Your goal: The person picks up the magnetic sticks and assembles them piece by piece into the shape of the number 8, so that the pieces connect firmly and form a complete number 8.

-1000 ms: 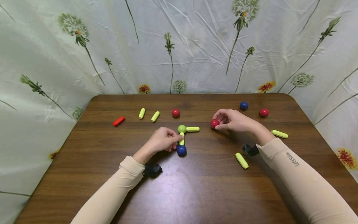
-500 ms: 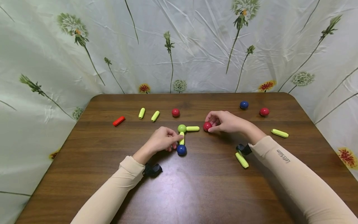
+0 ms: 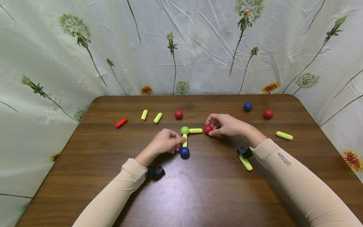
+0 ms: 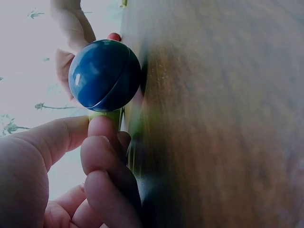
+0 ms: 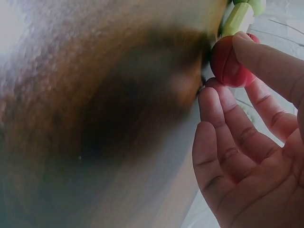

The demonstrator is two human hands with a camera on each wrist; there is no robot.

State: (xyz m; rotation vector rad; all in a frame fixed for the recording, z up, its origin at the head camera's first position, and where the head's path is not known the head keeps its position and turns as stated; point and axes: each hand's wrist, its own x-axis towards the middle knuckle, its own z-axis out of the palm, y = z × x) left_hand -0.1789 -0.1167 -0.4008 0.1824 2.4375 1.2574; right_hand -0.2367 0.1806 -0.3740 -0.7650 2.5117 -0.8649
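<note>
Red ball [image 3: 207,129] farther left, between right fingers [image 5: 263,102]

At frame centre, the corner ball [image 3: 185,130] has the side rod [image 3: 196,130] on its right and the front rod [image 3: 185,140] before it, ending at the front ball [image 3: 184,152]. My left hand [image 3: 164,142] touches the front rod from its left. Just right of the side rod, the third ball [image 3: 208,129] sits in my right hand [image 3: 228,125]. Three loose rods [image 3: 144,115] lie upper left.
</note>
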